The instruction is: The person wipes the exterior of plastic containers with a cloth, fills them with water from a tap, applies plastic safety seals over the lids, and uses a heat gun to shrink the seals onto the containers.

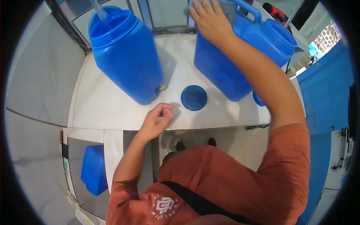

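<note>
My right hand (210,20) reaches over the blue jerrycan (219,65) on the right, pressing a grey cloth (228,12) against its far upper side. The fingers lie over the cloth, which shows on both sides of them. At the table's front edge, my left hand (159,118) hangs loosely curled, thumb apart from the fingers, with nothing visible in it. Beside it, a dark blue round lid (194,98) lies flat on the white tabletop (180,119). Another blue jerrycan (125,56) stands on the left, uncapped, with a clear tube (100,15) in its mouth.
A second blue lid (258,99) is partly hidden by my right forearm. Beneath the table at left sits another blue container (94,170). A red and black tool (275,12) lies behind the right jerrycan, whose wide mouth is uncapped. A blue door (318,101) stands at right.
</note>
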A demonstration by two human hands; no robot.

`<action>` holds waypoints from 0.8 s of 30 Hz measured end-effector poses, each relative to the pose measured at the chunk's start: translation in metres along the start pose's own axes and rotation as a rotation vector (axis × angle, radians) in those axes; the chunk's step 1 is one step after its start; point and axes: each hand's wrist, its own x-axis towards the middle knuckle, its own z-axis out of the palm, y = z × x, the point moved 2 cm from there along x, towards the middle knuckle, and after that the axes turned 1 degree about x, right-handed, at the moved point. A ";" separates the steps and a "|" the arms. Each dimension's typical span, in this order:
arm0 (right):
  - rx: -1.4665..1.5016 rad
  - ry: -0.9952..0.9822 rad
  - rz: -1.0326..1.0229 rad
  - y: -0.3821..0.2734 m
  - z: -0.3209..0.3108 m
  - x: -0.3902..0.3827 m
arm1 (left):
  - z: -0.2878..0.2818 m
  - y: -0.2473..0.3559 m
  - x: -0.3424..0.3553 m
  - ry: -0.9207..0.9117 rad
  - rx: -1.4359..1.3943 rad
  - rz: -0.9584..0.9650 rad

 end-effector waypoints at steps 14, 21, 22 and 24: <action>0.216 -0.128 0.238 0.019 -0.048 -0.040 | -0.008 0.023 0.004 -0.138 -0.114 0.010; 0.201 0.105 0.195 0.071 -0.106 -0.119 | -0.044 0.059 -0.010 -0.187 0.079 0.043; 0.189 0.102 0.293 0.079 -0.117 -0.122 | -0.039 0.066 0.001 -0.159 0.084 0.114; 0.240 -0.072 0.294 0.069 -0.099 -0.108 | -0.013 0.086 0.041 -0.194 0.061 0.153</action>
